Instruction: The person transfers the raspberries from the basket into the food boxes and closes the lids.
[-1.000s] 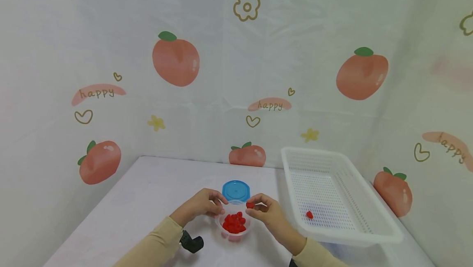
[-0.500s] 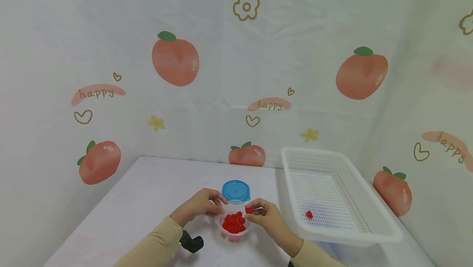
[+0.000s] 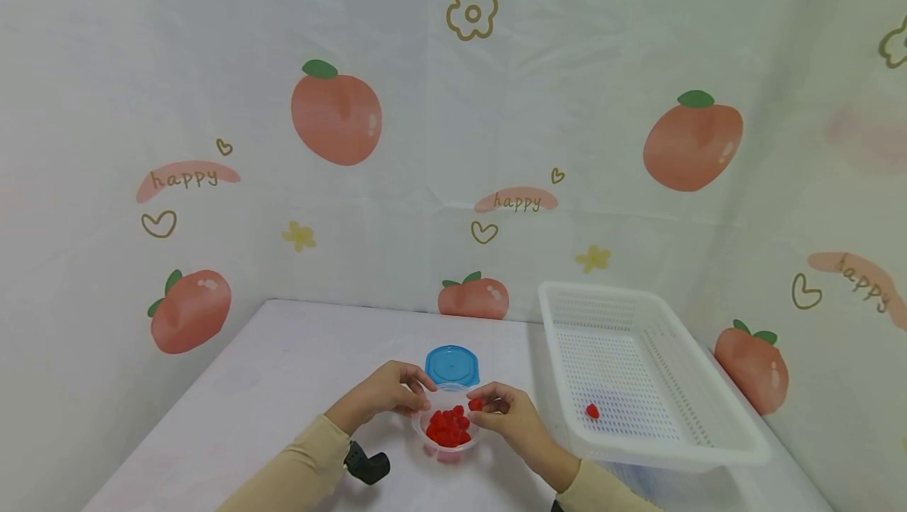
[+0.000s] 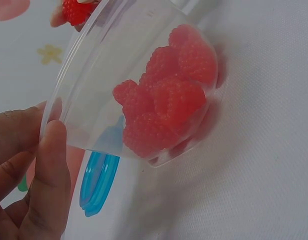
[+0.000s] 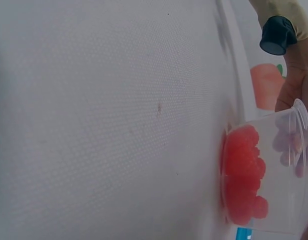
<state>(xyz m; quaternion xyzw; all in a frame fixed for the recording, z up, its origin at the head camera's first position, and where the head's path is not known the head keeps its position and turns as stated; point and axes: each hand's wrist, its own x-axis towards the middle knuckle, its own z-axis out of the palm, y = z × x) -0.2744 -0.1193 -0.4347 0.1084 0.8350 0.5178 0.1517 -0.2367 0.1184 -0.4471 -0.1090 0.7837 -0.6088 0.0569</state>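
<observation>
A clear plastic tub (image 3: 448,449) with several raspberries (image 4: 164,95) heaped in its bottom stands on the table. My left hand (image 3: 388,394) pinches the tub's rim between thumb and fingers on its left side. Over the right side of the rim, my right hand (image 3: 513,416) pinches one raspberry (image 3: 475,405) between its thumb and fingertips. That raspberry also shows past the rim in the left wrist view. Just behind the tub lies a blue lid (image 3: 452,365). The right wrist view shows the tub from the side, with most of the right hand outside that frame.
A white perforated plastic basket (image 3: 708,425) stands to the right, with one raspberry (image 3: 592,411) on its floor. A black wrist camera (image 3: 368,465) hangs under the left sleeve. A printed cloth backdrop (image 3: 397,244) rises behind the white table (image 3: 283,370).
My right hand has moved slightly left and down with its raspberry, closer over the tub. The left hand keeps its hold on the rim.
</observation>
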